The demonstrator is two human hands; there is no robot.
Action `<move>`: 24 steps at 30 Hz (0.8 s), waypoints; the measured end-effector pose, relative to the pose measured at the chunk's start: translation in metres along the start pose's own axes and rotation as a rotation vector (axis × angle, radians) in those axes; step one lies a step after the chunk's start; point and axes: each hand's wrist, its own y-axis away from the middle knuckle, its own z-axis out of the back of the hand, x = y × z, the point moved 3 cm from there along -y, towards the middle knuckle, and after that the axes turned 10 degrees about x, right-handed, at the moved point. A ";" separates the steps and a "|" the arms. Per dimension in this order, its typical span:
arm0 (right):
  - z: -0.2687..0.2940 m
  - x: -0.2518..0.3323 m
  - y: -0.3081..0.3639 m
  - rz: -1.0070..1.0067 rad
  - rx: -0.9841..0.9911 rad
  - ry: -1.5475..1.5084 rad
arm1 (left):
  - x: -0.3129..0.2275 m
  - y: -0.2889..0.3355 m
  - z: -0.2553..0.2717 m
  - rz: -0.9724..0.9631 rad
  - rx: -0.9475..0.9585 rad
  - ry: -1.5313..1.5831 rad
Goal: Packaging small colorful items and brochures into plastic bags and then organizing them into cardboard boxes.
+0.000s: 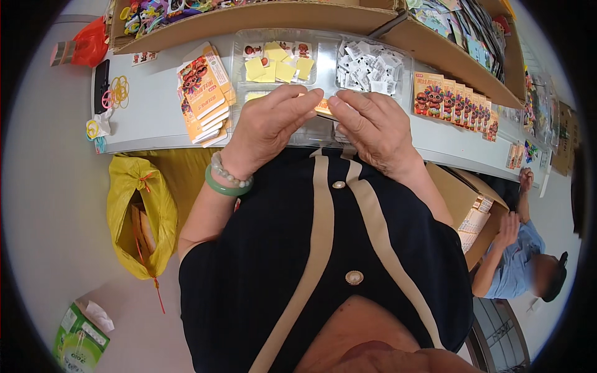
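Card (pixel 323 107), orange and mostly hidden, is held between the left hand (pixel 267 124) and right hand (pixel 376 127), both cupped narrow, over the surface's (pixel 155 124) near side. It looks like a two-handed handling step; the next move calls for even, gentle pressure.

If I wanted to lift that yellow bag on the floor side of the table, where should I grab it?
Probably the bunched-up top of the yellow bag, by the red tie. Reach down from above, on the end nearest the table. The plastic gathers thick and narrow there, while below it gapes open around something brown.
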 end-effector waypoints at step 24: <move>-0.012 -0.002 -0.006 0.082 -0.092 -0.017 | 0.002 0.013 -0.011 -0.239 -0.222 -0.425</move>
